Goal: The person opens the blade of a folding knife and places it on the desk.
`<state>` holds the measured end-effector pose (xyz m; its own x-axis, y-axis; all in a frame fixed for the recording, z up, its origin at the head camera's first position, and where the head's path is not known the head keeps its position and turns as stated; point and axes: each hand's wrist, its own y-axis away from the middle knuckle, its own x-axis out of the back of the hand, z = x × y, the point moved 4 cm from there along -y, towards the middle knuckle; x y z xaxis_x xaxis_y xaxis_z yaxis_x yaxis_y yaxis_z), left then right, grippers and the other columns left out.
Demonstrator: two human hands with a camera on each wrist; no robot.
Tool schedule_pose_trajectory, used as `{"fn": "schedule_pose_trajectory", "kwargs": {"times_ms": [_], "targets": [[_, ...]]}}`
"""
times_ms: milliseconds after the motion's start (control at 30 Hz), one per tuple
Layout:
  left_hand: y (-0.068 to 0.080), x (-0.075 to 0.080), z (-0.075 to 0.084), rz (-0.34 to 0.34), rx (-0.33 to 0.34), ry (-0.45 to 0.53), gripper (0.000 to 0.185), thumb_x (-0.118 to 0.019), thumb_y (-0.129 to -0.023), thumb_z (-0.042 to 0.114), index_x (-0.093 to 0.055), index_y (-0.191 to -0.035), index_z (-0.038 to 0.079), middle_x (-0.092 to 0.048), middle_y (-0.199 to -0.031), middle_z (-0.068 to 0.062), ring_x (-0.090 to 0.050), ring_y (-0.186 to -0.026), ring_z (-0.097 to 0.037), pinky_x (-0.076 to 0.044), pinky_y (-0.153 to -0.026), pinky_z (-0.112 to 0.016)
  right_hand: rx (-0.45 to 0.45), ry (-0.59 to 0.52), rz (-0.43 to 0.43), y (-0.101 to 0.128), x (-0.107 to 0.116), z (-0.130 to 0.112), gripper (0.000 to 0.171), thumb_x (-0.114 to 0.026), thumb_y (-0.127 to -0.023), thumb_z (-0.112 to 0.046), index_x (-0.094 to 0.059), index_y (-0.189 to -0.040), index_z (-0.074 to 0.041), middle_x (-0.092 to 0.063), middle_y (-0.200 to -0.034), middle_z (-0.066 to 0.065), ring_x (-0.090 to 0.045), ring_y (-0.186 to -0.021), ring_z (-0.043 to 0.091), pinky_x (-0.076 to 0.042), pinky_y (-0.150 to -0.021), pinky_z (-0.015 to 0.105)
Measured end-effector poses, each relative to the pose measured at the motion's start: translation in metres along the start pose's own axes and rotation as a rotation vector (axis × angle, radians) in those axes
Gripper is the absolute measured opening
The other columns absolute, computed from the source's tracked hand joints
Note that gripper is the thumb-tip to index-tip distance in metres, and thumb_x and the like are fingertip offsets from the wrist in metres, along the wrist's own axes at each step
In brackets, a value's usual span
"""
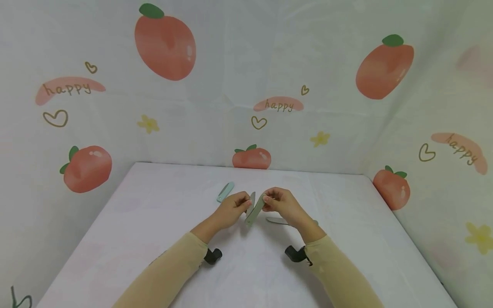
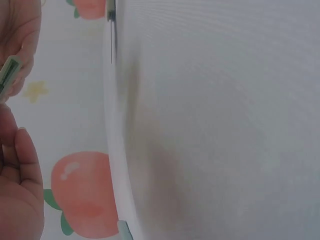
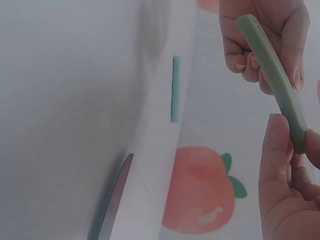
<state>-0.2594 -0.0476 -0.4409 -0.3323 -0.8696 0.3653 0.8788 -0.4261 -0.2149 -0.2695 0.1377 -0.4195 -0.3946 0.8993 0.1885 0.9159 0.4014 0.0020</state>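
Observation:
A green folding knife (image 1: 254,213) is held above the table, its blade partly swung out from the handle. My left hand (image 1: 233,208) pinches the blade (image 1: 252,200) between thumb and fingers. At the handle's upper end, my right hand (image 1: 284,205) grips between thumb and fingers. The right wrist view shows the curved handle (image 3: 272,70) running between both hands; the blade is hidden there. Only part of the handle (image 2: 9,75) appears in the left wrist view.
A mint-coloured folded knife (image 1: 225,192) lies on the white table (image 1: 154,239) beyond my left hand. Another knife, its blade (image 1: 276,220) extended, lies beneath my right wrist. Printed cloth walls (image 1: 215,107) stand behind and beside the table.

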Motion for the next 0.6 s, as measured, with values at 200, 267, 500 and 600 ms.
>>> {"fn": "schedule_pose_trajectory", "kwargs": {"times_ms": [200, 267, 500, 600], "targets": [[0.004, 0.005, -0.001, 0.042, -0.017, 0.089, 0.021, -0.051, -0.106, 0.015, -0.055, -0.094, -0.003, -0.063, -0.089, -0.019, -0.064, -0.088, -0.031, -0.050, -0.084, -0.053, -0.015, -0.009, 0.007, 0.005, 0.004, 0.002, 0.022, -0.055, -0.102, -0.004, -0.055, -0.114, 0.014, -0.066, -0.099, 0.016, -0.069, -0.086, 0.020, -0.057, -0.081, 0.032], [0.005, 0.006, -0.002, 0.063, -0.015, 0.121, 0.020, -0.050, -0.106, 0.014, -0.055, -0.095, -0.002, -0.062, -0.090, -0.018, -0.064, -0.088, -0.028, -0.050, -0.087, -0.055, -0.020, -0.019, 0.009, 0.006, 0.006, 0.003, 0.022, -0.055, -0.102, -0.004, -0.055, -0.114, 0.014, -0.067, -0.098, 0.015, -0.069, -0.086, 0.020, -0.057, -0.080, 0.032], [0.006, 0.013, -0.006, 0.184, -0.015, 0.171, 0.017, -0.051, -0.105, 0.009, -0.056, -0.095, -0.004, -0.062, -0.090, -0.014, -0.063, -0.086, -0.017, -0.053, -0.086, -0.043, -0.033, -0.073, 0.007, 0.010, 0.012, 0.006, 0.021, -0.056, -0.101, -0.002, -0.054, -0.112, 0.016, -0.067, -0.094, 0.012, -0.069, -0.082, 0.015, -0.057, -0.080, 0.029], [0.007, 0.016, -0.008, 0.230, 0.000, 0.187, 0.018, -0.052, -0.105, 0.011, -0.056, -0.094, -0.003, -0.062, -0.090, -0.011, -0.065, -0.086, -0.017, -0.052, -0.088, -0.048, -0.054, -0.098, 0.003, 0.012, 0.013, 0.007, 0.021, -0.057, -0.101, -0.003, -0.054, -0.111, 0.015, -0.067, -0.092, 0.009, -0.069, -0.082, 0.013, -0.057, -0.080, 0.028]]}}
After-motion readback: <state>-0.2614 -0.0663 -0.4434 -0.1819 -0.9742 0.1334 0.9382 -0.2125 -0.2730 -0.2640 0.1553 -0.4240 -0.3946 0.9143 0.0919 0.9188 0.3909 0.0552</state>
